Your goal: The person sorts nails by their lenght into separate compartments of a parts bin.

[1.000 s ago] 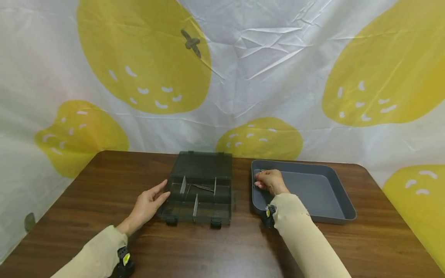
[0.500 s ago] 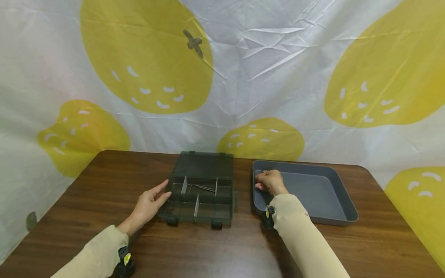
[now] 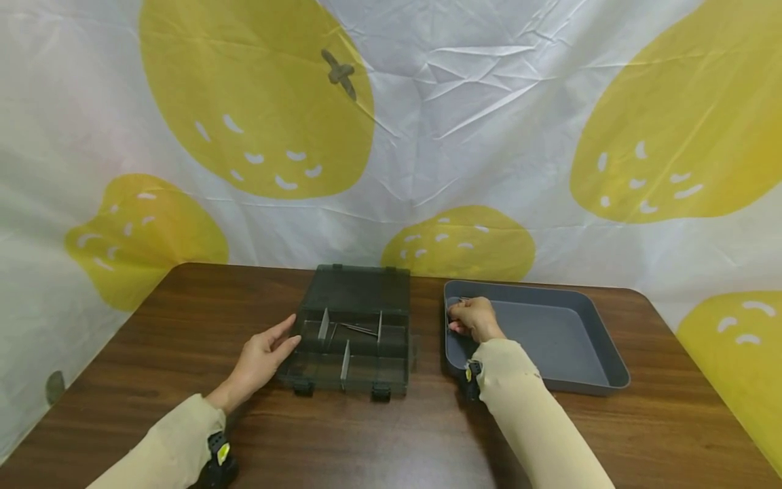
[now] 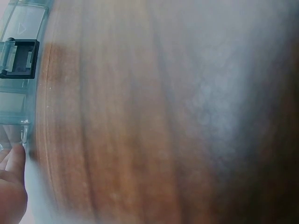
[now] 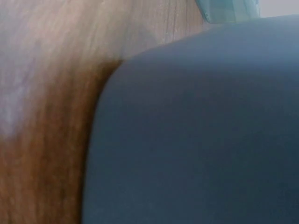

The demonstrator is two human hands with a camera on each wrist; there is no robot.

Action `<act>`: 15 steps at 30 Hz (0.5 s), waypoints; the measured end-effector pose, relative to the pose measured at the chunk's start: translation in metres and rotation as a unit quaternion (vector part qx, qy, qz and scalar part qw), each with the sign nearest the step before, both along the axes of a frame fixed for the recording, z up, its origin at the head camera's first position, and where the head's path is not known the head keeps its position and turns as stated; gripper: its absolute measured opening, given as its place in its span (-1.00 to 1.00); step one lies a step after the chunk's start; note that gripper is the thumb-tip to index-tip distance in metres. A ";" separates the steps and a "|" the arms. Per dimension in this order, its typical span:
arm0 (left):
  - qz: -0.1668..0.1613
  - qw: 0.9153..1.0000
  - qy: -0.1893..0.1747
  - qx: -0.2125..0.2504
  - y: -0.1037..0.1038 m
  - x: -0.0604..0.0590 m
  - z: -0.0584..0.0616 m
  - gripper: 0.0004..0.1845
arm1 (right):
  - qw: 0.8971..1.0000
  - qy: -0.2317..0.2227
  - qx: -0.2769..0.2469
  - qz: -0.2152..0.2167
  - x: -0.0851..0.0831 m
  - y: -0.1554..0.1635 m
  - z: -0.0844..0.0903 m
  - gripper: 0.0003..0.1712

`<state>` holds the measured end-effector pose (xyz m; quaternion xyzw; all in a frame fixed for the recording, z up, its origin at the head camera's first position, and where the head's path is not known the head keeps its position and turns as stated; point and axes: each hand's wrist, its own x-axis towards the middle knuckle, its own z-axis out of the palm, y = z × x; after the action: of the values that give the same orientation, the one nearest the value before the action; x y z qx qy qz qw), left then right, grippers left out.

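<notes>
A dark see-through compartment box (image 3: pixel 357 339) lies with its lid up at the table's middle, and thin metal pins (image 3: pixel 357 330) lie in one cell. My left hand (image 3: pixel 271 348) rests flat with straight fingers against the box's left side. In the left wrist view a fingertip (image 4: pixel 11 182) sits by the box's corner and latch (image 4: pixel 18 56). My right hand (image 3: pixel 469 318) is in the near-left corner of the grey tray (image 3: pixel 586 370), fingers curled down on thin metal pins (image 3: pixel 462 299) that stick out past them.
The brown wooden table (image 3: pixel 183 319) runs to a white and yellow fruit-print cloth (image 3: pixel 427 136) hung behind it. The right wrist view shows only the tray's outer wall (image 5: pixel 196 130), the table (image 5: pixel 46 116) and a box corner (image 5: pixel 229 11).
</notes>
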<state>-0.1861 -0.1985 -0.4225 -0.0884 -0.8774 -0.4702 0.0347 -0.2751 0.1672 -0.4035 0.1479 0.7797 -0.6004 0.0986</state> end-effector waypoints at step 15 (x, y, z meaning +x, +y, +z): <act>-0.002 1.000 0.008 -0.007 -0.001 -0.002 -0.004 -0.42 | 1.000 0.000 -0.002 0.003 0.002 0.000 0.003 -0.92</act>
<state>-0.1883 -0.1996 -0.4265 -0.0945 -0.8801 -0.4635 0.0402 -0.2727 0.1669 -0.4003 0.1458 0.7790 -0.6014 0.1010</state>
